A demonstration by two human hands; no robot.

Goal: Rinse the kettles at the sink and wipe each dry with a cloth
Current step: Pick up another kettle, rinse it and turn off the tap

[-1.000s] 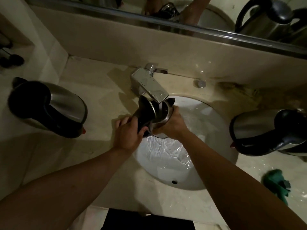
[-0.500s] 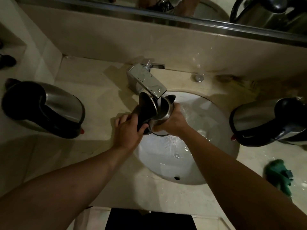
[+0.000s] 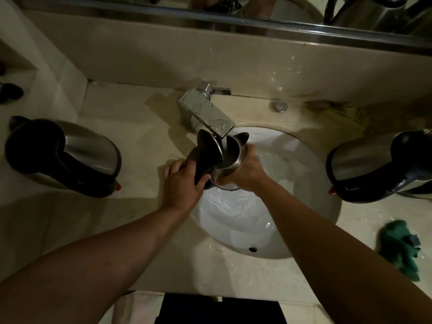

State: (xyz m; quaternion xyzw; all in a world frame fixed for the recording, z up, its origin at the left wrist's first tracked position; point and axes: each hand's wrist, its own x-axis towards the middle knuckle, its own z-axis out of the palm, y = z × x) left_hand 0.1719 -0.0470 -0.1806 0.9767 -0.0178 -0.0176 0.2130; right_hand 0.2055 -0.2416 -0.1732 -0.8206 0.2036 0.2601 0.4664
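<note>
Altogether: we count three electric kettles, one cloth, one tap, one basin and two hands at work.
Kettle in hand: one steel kettle (image 3: pixel 230 157) is held over the white basin (image 3: pixel 311 183), tilted, with its black lid (image 3: pixel 207 149) swung open toward the left and its mouth right under the tap spout.
Water: we see one stream falling from the chrome tap (image 3: pixel 205 113) into the kettle's open mouth; rippled water lies in the basin below.
Left hand: our left hand (image 3: pixel 181 185) has its grip closed round the kettle's black handle, thumb on the near side, fingers curled out of sight behind it.
Right hand: our right hand (image 3: pixel 245 173) has its grip wrapped round the steel body of the same kettle, fingers curled over the far side, palm against the near wall.
Kettle on the left: one steel and black kettle (image 3: pixel 63 157) rests on the beige worktop (image 3: pixel 145 141), well apart from the basin, lid shut.
Kettle on the right: one more steel and black kettle (image 3: pixel 378 167) sits just beside the basin's right rim, handle turned toward us.
Cloth: one green cloth (image 3: pixel 401 250) lies crumpled on the worktop near the right edge, in front of the right kettle, apart from both hands.
Mirror: one mirror (image 3: pixel 292 10) runs along the back wall; a kettle's reflection shows at its right end.
Basin detail: one small overflow hole shows on the near wall.
</note>
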